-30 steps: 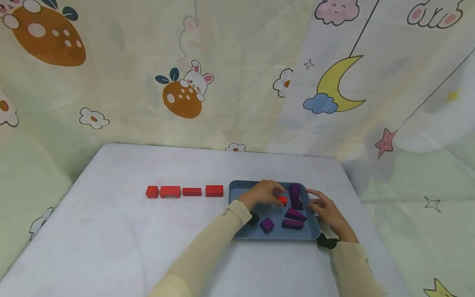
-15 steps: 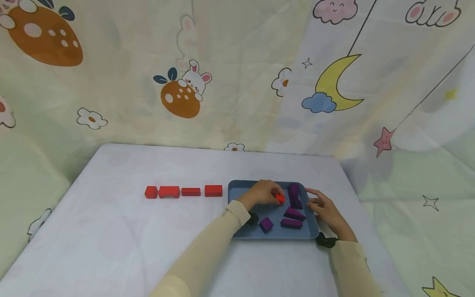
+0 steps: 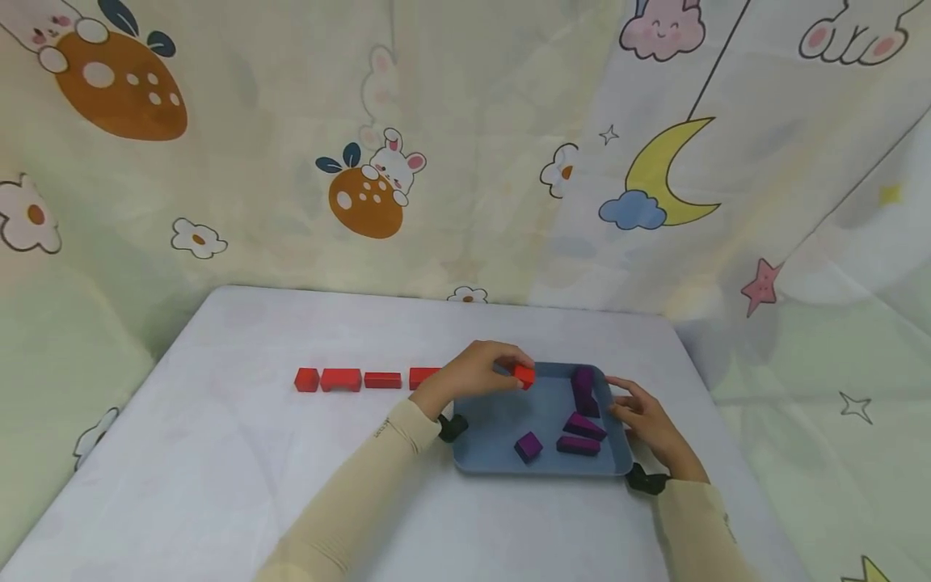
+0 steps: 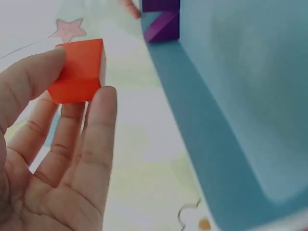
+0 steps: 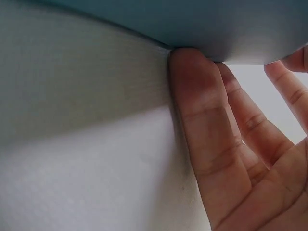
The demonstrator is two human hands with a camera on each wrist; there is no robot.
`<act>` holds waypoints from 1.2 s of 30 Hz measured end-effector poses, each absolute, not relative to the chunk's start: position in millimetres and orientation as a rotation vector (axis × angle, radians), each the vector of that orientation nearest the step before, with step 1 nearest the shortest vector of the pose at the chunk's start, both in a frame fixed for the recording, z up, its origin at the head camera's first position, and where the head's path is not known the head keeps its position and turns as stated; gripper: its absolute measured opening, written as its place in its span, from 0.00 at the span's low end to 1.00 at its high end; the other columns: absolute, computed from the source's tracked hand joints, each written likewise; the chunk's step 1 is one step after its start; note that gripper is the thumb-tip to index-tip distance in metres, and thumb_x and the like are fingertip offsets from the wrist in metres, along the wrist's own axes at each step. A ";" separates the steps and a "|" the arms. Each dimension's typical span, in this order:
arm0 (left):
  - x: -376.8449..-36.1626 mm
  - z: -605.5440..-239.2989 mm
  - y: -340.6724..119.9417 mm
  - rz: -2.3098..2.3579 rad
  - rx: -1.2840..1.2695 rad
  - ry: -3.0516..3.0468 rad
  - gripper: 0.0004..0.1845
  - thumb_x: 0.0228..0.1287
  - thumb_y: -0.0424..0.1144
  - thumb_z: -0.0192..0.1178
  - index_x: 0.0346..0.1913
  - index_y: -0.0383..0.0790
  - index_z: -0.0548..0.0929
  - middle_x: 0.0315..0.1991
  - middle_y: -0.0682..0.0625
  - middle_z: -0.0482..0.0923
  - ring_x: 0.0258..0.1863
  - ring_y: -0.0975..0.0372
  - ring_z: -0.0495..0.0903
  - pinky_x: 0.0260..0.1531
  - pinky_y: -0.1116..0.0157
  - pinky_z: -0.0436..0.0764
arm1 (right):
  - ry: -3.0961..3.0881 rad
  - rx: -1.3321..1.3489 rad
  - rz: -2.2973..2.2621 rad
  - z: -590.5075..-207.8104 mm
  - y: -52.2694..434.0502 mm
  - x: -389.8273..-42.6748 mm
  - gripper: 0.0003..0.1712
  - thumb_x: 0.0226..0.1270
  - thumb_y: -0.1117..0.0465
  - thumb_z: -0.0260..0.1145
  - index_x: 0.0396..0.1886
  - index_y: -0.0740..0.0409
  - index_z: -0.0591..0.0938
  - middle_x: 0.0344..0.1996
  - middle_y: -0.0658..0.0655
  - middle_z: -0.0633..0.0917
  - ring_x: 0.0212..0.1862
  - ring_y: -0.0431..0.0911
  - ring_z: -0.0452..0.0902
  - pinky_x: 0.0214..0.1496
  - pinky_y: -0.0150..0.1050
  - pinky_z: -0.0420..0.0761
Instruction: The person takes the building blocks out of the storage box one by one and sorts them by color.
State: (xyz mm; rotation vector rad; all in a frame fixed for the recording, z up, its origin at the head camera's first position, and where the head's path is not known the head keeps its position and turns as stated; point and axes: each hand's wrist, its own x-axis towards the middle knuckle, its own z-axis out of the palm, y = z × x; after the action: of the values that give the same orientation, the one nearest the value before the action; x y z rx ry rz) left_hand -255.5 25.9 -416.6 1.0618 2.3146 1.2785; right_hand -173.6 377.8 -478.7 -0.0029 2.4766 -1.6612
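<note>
In the head view, my left hand (image 3: 473, 375) pinches a small red block (image 3: 524, 377) above the far left part of the blue-grey tray (image 3: 502, 424). The left wrist view shows the red block (image 4: 79, 70) between thumb and fingertips, apart from the tray. At the tray's right side, my right hand (image 3: 655, 424) rests its fingers against the wall. Up close in the right wrist view, the extended fingers (image 5: 199, 110) touch the tray's outer side (image 5: 216, 29). Several purple blocks lie in the tray, among them a cube (image 3: 528, 447), a long bar (image 3: 578, 445) and a wedge (image 3: 585, 426).
Left of the tray, red blocks stand in a row on the white table (image 3: 218, 469): a cube-like block (image 3: 307, 380), an arched block (image 3: 341, 380), a thin bar (image 3: 382, 380) and a block (image 3: 422, 377) partly behind my left hand. A printed cloth wall (image 3: 473, 202) rises behind.
My left hand has taken hold of the red block in the tray, lifted it and carried it left. My right hand stays at the tray's right side. The head view has shifted slightly.
</note>
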 end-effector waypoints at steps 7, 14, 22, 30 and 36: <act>-251.1 -411.5 -24.3 1.363 1.030 2.307 0.15 0.76 0.33 0.69 0.62 0.42 0.88 0.56 0.50 0.87 0.58 0.55 0.83 0.56 0.63 0.87 | 2.489 -0.003 -1.636 -480.0 379.5 -172.5 0.34 0.83 0.67 0.61 0.82 0.68 0.62 0.65 0.81 0.78 0.54 0.50 0.85 0.50 0.48 0.89; -242.2 -413.3 -76.9 1.396 0.852 2.407 0.16 0.76 0.31 0.67 0.63 0.41 0.87 0.60 0.46 0.85 0.61 0.50 0.83 0.59 0.55 0.87 | 2.499 0.025 -1.608 -483.7 381.9 -170.3 0.35 0.83 0.67 0.61 0.83 0.67 0.61 0.65 0.80 0.79 0.53 0.46 0.84 0.50 0.48 0.88; -238.7 -419.5 -148.1 1.355 0.663 2.578 0.16 0.75 0.29 0.67 0.62 0.40 0.86 0.59 0.44 0.85 0.59 0.47 0.84 0.58 0.51 0.88 | 2.523 0.035 -1.607 -482.7 376.7 -170.5 0.34 0.82 0.68 0.61 0.82 0.67 0.64 0.63 0.79 0.81 0.52 0.42 0.84 0.51 0.47 0.88; -242.5 -428.1 -216.3 1.284 0.495 2.698 0.18 0.77 0.29 0.65 0.65 0.39 0.84 0.61 0.39 0.83 0.63 0.43 0.80 0.61 0.44 0.85 | 2.525 0.048 -1.598 -486.7 375.2 -169.8 0.34 0.82 0.67 0.62 0.82 0.66 0.64 0.63 0.79 0.80 0.52 0.42 0.84 0.51 0.46 0.87; -240.7 -435.1 -262.7 1.224 0.367 2.819 0.19 0.75 0.25 0.64 0.66 0.35 0.84 0.61 0.35 0.83 0.65 0.38 0.78 0.61 0.40 0.84 | 2.538 0.024 -1.584 -487.0 378.3 -171.3 0.34 0.84 0.65 0.62 0.83 0.65 0.63 0.64 0.77 0.80 0.51 0.39 0.83 0.49 0.42 0.86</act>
State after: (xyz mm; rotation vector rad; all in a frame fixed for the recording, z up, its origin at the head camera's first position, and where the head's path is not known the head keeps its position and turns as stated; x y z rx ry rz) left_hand -240.7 -262.7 -435.1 0.3673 2.8191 1.2240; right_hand -171.3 378.3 -487.0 0.0237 2.5376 -1.5843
